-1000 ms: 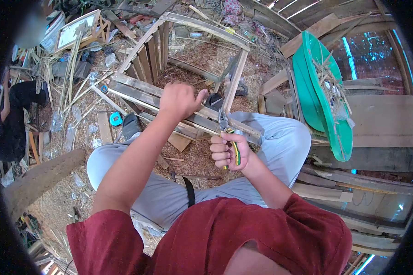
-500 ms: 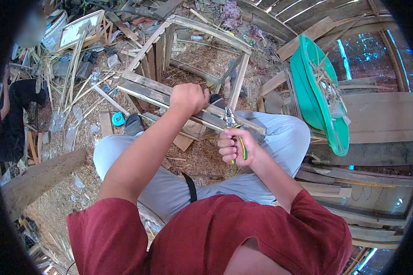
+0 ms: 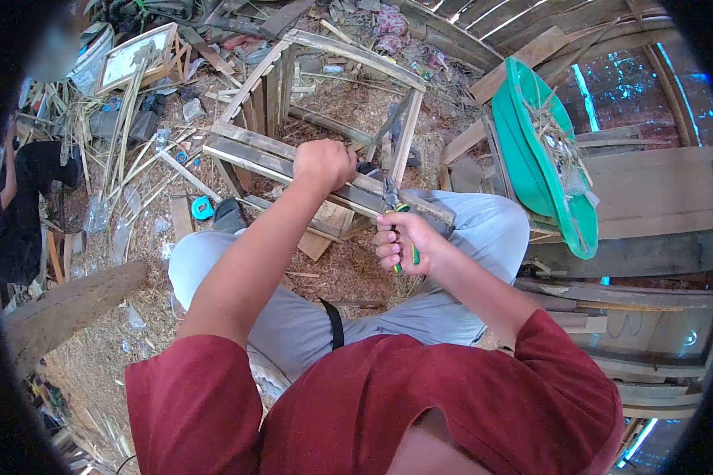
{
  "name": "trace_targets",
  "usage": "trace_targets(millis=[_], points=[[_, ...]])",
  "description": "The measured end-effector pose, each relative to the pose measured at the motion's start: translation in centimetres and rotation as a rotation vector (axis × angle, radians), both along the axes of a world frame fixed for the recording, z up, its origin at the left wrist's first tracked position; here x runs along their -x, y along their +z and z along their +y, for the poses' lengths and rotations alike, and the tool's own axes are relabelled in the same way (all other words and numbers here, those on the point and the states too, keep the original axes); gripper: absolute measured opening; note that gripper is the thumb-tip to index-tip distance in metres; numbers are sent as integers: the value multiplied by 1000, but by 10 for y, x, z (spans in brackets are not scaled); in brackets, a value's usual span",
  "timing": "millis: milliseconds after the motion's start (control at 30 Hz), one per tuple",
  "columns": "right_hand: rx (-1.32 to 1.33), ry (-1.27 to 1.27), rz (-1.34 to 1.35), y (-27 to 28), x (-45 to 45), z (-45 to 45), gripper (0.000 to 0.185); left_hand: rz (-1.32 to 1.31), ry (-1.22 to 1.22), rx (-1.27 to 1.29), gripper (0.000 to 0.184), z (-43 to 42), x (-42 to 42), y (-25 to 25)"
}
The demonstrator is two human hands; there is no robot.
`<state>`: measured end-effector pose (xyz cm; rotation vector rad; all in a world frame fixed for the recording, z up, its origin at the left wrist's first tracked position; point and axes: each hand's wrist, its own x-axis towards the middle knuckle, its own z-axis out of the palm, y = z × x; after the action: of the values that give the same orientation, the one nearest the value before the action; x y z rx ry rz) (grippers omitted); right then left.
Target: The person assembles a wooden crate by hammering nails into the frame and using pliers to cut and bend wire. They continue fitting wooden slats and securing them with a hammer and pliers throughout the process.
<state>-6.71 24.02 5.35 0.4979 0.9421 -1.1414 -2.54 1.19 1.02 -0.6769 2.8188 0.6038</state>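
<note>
A wooden frame (image 3: 255, 158) of slats and posts stands in front of me, its near rail reaching my right knee. My left hand (image 3: 325, 168) is closed around the slats of this near rail. In my right hand (image 3: 405, 241) are pliers (image 3: 390, 192) with green-and-yellow handles. Their metal jaws point up and lie against or just over the right part of the rail; I cannot tell whether they grip anything. The fingers of my right hand are wrapped round the handles.
A green plastic basin (image 3: 523, 150) with wood scraps leans at the right by stacked boards. On the shavings-covered floor lie a blue tape measure (image 3: 203, 207), thin wooden strips and plastic waste. A log (image 3: 79, 305) lies at left, near a person in dark clothing (image 3: 43, 198).
The pliers in my right hand have tilted and shifted slightly left. My left hand stays on the rail. The whole view has moved a little.
</note>
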Motion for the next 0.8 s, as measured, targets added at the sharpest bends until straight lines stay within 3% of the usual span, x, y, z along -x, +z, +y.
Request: trace_targets(millis=[233, 333, 400, 467, 567, 667, 800], points=[[-246, 118, 181, 8, -1, -13, 24, 80, 14, 23, 59, 1, -2, -3], [-344, 277, 426, 8, -3, -16, 21, 112, 9, 33, 58, -1, -2, -9], [-411, 515, 800, 10, -7, -9, 20, 140, 16, 33, 58, -1, -5, -10], [-528, 762, 1084, 7, -5, -9, 26, 154, 30, 34, 59, -1, -6, -5], [-471, 1042, 1446, -1, 6, -1, 47, 125, 11, 39, 59, 2, -9, 3], [-433, 1131, 1620, -14, 11, 5, 50, 103, -61, 58, 59, -1, -10, -1], [-457, 1153, 1635, 2, 5, 2, 45, 74, -33, 53, 59, 3, -1, -4]])
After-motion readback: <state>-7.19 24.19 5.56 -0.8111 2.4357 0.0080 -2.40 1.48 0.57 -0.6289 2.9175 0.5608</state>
